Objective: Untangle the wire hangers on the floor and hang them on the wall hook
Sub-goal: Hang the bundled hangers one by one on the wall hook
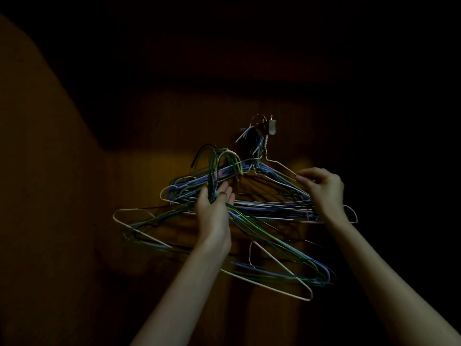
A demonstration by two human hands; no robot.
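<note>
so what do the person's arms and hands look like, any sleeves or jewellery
Both forearms are bare as far as the frame shows, with no sleeves, gloves or watch in view. The left hand has a thin ring on one finger. The right hand shows no ring that can be made out in the dim light.

Both bare forearms reach up from the lower edge, the left rising from about 6 o'clock and the right from 4 o'clock, converging toward centre. The left hand sits just below centre, palm turned toward the wall, thumb and fingers wrapped round a bundle of hanger necks. The right hand, out toward 3 o'clock from the left, is bent at the wrist, its fingers curled and, as far as the dim light shows, pinching a thin wire shoulder.
</note>
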